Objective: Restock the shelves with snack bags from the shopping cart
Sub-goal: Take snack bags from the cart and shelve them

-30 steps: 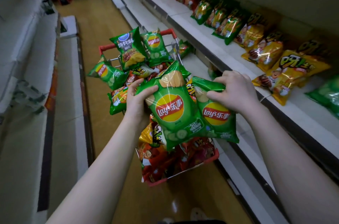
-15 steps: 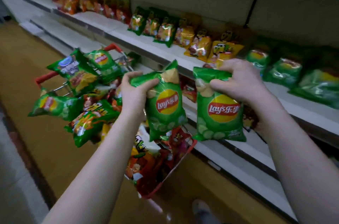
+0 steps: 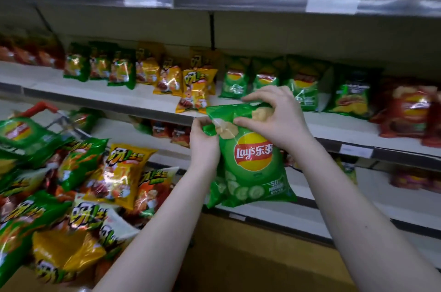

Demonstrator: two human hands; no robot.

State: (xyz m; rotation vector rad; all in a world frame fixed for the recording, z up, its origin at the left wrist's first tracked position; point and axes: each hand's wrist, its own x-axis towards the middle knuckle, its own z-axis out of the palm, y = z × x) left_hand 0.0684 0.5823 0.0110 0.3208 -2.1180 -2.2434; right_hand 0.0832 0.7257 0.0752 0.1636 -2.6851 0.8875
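Note:
Two green Lay's cucumber chip bags [image 3: 250,172] hang together, one behind the other, in front of the middle shelf [image 3: 143,100]. My left hand [image 3: 202,143] grips their top left corner. At the top edge, my right hand [image 3: 279,119] pinches them from above. The rear bag is mostly hidden; only its top shows. Matching green Lay's bags [image 3: 235,83] stand on the shelf just behind my hands. The shopping cart [image 3: 39,107], with a red handle, sits at the left, heaped with several green and yellow snack bags [image 3: 119,172].
Yellow bags [image 3: 195,91] stand left of the green Lay's row, and red bags [image 3: 410,110] sit at the far right. An upper shelf edge [image 3: 238,1] runs overhead. A lower shelf [image 3: 322,210] holds a few bags. Brown floor lies below.
My view swung from the cart to face the shelves. The two bags, held apart one per hand, have come together, and both hands now hold them at the top.

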